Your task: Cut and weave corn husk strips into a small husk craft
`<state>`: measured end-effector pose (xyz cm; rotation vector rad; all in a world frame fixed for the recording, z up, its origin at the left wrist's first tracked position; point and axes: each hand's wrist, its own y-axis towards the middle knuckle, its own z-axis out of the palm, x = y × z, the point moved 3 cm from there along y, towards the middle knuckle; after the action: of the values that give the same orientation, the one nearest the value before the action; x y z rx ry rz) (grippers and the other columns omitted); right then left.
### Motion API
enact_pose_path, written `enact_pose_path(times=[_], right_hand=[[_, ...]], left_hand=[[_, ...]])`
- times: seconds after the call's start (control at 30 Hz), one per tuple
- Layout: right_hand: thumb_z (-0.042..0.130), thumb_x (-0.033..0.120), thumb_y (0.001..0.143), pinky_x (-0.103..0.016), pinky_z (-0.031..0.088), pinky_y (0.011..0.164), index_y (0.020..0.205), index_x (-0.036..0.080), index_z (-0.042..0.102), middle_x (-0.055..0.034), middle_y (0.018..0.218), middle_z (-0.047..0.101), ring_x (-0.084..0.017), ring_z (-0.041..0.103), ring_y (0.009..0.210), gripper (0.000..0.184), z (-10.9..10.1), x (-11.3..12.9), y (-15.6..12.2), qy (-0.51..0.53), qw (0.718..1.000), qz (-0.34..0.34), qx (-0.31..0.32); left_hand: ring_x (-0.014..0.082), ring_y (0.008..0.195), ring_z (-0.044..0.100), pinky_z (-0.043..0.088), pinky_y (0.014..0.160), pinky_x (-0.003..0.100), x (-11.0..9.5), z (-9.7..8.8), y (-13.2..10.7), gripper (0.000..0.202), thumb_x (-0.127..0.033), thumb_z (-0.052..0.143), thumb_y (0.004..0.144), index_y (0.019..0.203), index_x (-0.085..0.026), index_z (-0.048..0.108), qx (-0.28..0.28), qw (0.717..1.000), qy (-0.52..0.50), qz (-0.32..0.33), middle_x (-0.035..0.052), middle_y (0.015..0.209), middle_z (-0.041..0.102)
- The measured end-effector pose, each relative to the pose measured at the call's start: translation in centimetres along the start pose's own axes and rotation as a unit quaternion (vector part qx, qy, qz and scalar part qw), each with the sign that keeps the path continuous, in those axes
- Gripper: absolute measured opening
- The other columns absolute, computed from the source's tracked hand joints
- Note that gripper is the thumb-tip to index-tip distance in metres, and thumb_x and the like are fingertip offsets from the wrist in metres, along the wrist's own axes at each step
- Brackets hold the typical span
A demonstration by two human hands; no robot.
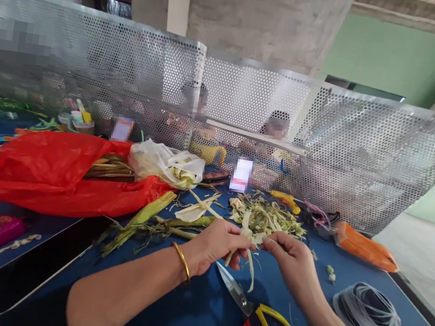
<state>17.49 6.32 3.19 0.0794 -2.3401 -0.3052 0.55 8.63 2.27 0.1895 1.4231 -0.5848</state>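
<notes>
Pale corn husk strips [251,271] hang from the closed fingers of my left hand [219,245], which wears a gold bracelet. With thumb and finger pinched, my right hand [290,255] grips the other side of the same husk, close beside the left. Just below the hands lie open-bladed scissors [247,307] with red and yellow handles. Behind them a heap of shredded husk scraps [284,225] is spread on the blue table [193,323]. Green and cream corn husks [144,215] lie to the left of my left hand.
Left are a red plastic bag [45,164], a white bag [160,160] and a large dark-screened device [39,261]. Rightward sit a coil of thin cord [366,313] and an orange packet [366,246]. A perforated metal screen [252,97] stands behind, with people beyond it.
</notes>
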Motion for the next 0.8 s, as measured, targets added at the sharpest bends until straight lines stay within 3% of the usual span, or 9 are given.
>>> enact_pose_path(times=[0.07,0.13,0.23,0.33,0.4,0.47,0.53,0.7,0.8], right_hand=[[0.05,0.041,0.084,-0.027,0.041,0.061,0.063,0.019,0.06,-0.0006,0.063,0.06,-0.017,0.054,0.064,0.033,-0.2,0.2,0.0,-0.017,1.0,-0.01,-0.009],[0.049,0.037,0.085,-0.029,0.041,0.061,0.076,0.019,0.065,-0.0026,0.074,0.065,-0.018,0.056,0.066,0.026,-0.9,1.2,-0.4,-0.064,0.993,-0.062,-0.075],[0.052,0.026,0.087,-0.034,0.042,0.07,0.101,0.021,0.065,-0.0067,0.093,0.065,-0.02,0.057,0.077,0.019,-1.5,4.0,-1.8,-0.167,0.934,-0.254,-0.187],[0.048,0.016,0.092,-0.034,0.039,0.073,0.101,0.02,0.065,-0.0034,0.079,0.063,-0.017,0.055,0.072,0.019,0.4,6.0,-3.5,-0.263,0.85,-0.452,-0.067],[0.043,0.015,0.095,-0.035,0.038,0.077,0.107,0.015,0.062,-0.0057,0.082,0.064,-0.018,0.055,0.078,0.023,1.9,6.1,-4.1,-0.324,0.811,-0.488,-0.001],[0.041,0.013,0.095,-0.037,0.037,0.079,0.101,0.013,0.063,-0.0078,0.084,0.063,-0.02,0.056,0.081,0.022,3.0,5.8,-4.4,-0.366,0.787,-0.497,-0.005],[0.039,0.012,0.096,-0.037,0.037,0.077,0.092,0.013,0.063,-0.0067,0.078,0.062,-0.02,0.056,0.077,0.024,3.5,5.4,-4.5,-0.368,0.787,-0.494,-0.028],[0.043,0.015,0.097,-0.033,0.036,0.069,0.087,0.015,0.061,-0.0037,0.074,0.066,-0.016,0.057,0.066,0.02,2.9,4.9,-4.2,-0.249,0.861,-0.427,-0.121],[0.049,0.016,0.095,-0.032,0.038,0.07,0.091,0.016,0.062,-0.0037,0.076,0.069,-0.014,0.061,0.067,0.013,2.9,4.7,-4.2,-0.181,0.889,-0.396,-0.145]], left_hand=[[0.0068,0.042,0.046,0.045,0.045,0.022,0.0,0.0,0.0,0.012,-0.021,0.065,0.068,0.068,-0.01,0.07,0.002,1.0,-0.008,-0.009,0.001,0.057,0.06],[0.0074,0.043,0.048,0.045,0.046,0.023,0.0,0.0,-0.1,0.013,-0.023,0.067,0.067,0.068,-0.01,0.07,-0.002,1.0,-0.021,-0.011,0.0013,0.058,0.06],[0.0094,0.046,0.053,0.045,0.049,0.024,0.0,-0.1,-0.2,0.018,-0.027,0.071,0.065,0.067,-0.01,0.068,-0.019,0.998,-0.051,-0.02,0.0022,0.06,0.062],[0.009,0.048,0.052,0.04,0.048,0.021,0.3,-0.1,0.0,0.022,-0.03,0.076,0.059,0.063,-0.011,0.066,-0.029,0.997,-0.075,-0.016,0.0003,0.056,0.059],[0.0072,0.047,0.047,0.034,0.047,0.02,0.6,-0.1,0.2,0.025,-0.03,0.078,0.056,0.058,-0.011,0.063,-0.036,0.996,-0.082,-0.006,-0.0021,0.052,0.054],[0.0069,0.048,0.046,0.034,0.048,0.02,0.8,-0.1,0.2,0.026,-0.031,0.08,0.055,0.056,-0.011,0.063,-0.046,0.995,-0.086,-0.003,-0.0022,0.051,0.054],[0.0076,0.05,0.049,0.038,0.052,0.021,0.8,-0.1,0.2,0.026,-0.031,0.081,0.054,0.058,-0.011,0.065,-0.051,0.995,-0.089,-0.005,-0.0005,0.054,0.058],[0.0111,0.064,0.058,0.046,0.062,0.022,-0.1,-0.1,-0.2,0.033,-0.032,0.085,0.052,0.072,-0.01,0.072,0.029,0.993,-0.111,-0.002,0.0045,0.07,0.066],[0.0124,0.067,0.061,0.048,0.065,0.023,-0.4,-0.3,-0.2,0.032,-0.032,0.085,0.054,0.075,-0.01,0.073,0.031,0.992,-0.119,-0.005,0.0065,0.074,0.069]])
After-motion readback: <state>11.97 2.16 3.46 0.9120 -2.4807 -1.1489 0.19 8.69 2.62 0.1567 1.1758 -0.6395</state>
